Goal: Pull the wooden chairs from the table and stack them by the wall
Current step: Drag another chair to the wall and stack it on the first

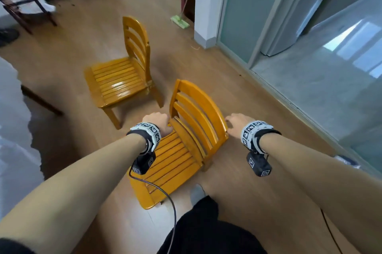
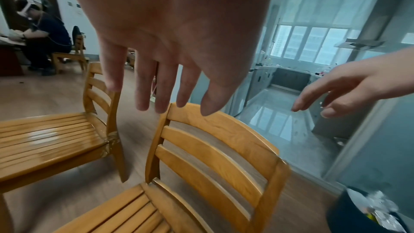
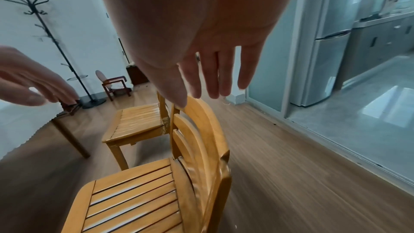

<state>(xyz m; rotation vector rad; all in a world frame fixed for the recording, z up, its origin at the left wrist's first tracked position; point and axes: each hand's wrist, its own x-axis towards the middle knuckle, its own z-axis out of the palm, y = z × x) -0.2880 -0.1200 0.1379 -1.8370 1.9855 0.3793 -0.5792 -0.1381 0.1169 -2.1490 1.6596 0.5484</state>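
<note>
Wooden chairs stand on the plank floor (image 1: 237, 80), both of glossy orange slats with curved ladder backs; the near chair (image 1: 192, 121) sits between both hands, the far chair (image 1: 122, 75) just beyond it, beside the bench (image 3: 33, 121); the left hand (image 1: 158, 122) and right hand (image 1: 237, 124) hover with fingers straight and spread, holding nothing; a green mop (image 1: 179, 21) leans near the wall.

The head camera is looking steeply down from above at the near chair (image 1: 186, 142) and the floor (image 1: 258, 181). Each wrist camera is peering close along its palm toward the far wall, and all views are sharing that chair's backrest and the far chair (image 1: 117, 80).
</note>
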